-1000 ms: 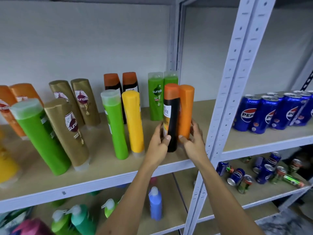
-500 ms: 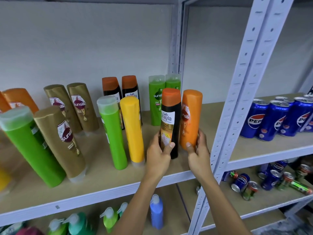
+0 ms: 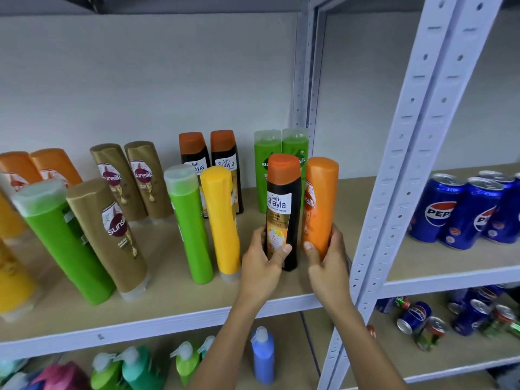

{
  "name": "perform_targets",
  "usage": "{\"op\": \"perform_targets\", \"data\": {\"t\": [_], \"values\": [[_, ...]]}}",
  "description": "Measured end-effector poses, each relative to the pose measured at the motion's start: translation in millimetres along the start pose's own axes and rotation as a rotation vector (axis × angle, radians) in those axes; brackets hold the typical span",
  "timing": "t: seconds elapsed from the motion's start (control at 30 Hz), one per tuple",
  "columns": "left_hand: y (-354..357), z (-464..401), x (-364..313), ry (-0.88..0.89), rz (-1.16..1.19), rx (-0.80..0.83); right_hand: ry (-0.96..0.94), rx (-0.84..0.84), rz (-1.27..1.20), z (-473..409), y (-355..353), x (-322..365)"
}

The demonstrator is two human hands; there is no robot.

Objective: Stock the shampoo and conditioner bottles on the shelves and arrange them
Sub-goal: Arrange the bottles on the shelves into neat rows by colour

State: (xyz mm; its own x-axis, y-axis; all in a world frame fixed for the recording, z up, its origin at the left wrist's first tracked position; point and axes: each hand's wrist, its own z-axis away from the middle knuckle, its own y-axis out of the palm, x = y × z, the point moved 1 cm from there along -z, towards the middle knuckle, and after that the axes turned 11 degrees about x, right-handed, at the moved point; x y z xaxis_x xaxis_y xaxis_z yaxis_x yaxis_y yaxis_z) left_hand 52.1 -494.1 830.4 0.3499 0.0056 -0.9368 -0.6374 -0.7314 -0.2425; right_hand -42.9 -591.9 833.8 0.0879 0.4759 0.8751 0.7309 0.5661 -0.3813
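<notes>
Shelf (image 3: 168,302) board's right front corner is tight: left hand (image 3: 263,266) fingers grasping the black Shayla bottle (image 3: 282,209), right hand (image 3: 327,263) clamped on the orange bottle (image 3: 320,204), so a careless nudge could probably topple the yellow bottle (image 3: 222,220) beside them.

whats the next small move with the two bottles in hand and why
Probably release both. The left hand grips the black Shayla bottle, the right hand the orange Sunsilk bottle; both seem upright side by side on the shelf, labels facing out.
</notes>
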Motion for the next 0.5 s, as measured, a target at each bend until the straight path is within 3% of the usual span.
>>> {"op": "perform_targets", "data": {"t": [0.5], "values": [[-1.1,13.4,-11.1,-0.055,-0.038,-0.036,-0.043,-0.014,0.011,22.4,1.4,8.6]]}}
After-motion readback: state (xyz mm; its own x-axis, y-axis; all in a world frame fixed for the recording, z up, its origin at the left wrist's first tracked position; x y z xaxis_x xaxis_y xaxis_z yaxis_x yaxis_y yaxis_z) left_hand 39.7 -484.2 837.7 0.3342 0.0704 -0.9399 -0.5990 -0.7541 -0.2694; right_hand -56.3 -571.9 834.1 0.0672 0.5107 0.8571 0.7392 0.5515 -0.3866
